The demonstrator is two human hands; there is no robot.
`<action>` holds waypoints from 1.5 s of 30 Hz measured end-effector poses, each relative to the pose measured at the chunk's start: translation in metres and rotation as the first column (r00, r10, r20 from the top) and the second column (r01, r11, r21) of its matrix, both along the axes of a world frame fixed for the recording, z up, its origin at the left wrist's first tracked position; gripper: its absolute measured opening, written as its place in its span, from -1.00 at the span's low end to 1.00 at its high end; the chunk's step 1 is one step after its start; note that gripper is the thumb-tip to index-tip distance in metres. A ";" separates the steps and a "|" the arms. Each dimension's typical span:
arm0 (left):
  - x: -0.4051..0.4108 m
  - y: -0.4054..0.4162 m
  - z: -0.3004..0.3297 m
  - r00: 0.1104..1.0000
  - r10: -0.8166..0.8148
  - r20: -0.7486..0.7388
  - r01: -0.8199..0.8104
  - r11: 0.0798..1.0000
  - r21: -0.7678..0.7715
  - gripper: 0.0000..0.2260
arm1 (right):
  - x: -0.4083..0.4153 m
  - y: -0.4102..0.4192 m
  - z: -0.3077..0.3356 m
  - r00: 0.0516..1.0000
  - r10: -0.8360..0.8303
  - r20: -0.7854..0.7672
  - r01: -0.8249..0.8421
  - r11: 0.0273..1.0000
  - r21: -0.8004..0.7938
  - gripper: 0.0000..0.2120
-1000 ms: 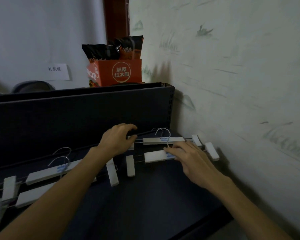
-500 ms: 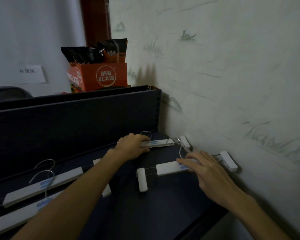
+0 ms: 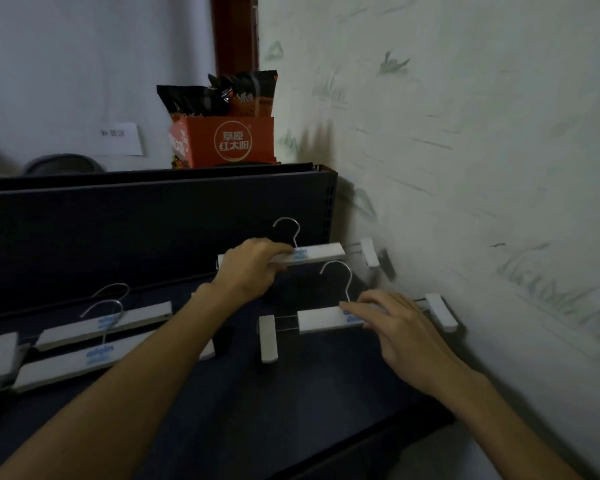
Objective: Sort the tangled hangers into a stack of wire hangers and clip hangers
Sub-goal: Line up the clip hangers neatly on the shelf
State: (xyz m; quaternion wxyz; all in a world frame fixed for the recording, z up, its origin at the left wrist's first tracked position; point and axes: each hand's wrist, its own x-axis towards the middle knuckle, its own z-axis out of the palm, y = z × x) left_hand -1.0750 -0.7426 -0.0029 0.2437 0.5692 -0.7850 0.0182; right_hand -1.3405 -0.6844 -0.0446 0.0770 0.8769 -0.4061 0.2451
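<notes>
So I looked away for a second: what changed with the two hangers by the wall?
The left hand, gripping the far white clip hanger, has drawn it back and apart from the near white clip hanger, which the right hand has slid nearer along the dark shelf. Both holds stayed. The pair of white clip hangers on the left stayed put.

The dark worktop [image 3: 326,410] carries four white clip hangers. One clip hanger [image 3: 326,318] lies flat right under the right fingers [image 3: 352,306], with a clip sticking out past them on each side. Another hanger [image 3: 321,253], just behind it, sits by the left fingers [image 3: 274,249]. Well to the left of both sets of fingers, two more hangers [image 3: 101,329] lie side by side, touching each other.
</notes>
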 end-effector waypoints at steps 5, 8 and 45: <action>0.038 0.039 0.008 0.981 0.189 -0.044 -0.192 0.978 -0.079 -0.69 | 0.021 -0.010 -0.005 0.994 0.104 0.014 -0.104 0.995 0.008 -0.41; 0.065 0.069 0.012 0.953 0.300 -0.049 -0.304 0.946 -0.112 -0.68 | 0.045 -0.011 -0.006 0.985 0.171 0.033 -0.171 0.985 0.015 -0.40; 0.273 0.335 0.010 0.847 0.487 -0.212 -0.526 0.826 -0.205 -0.68 | 0.272 0.111 -0.019 0.978 0.209 -0.013 -0.206 0.969 0.138 -0.44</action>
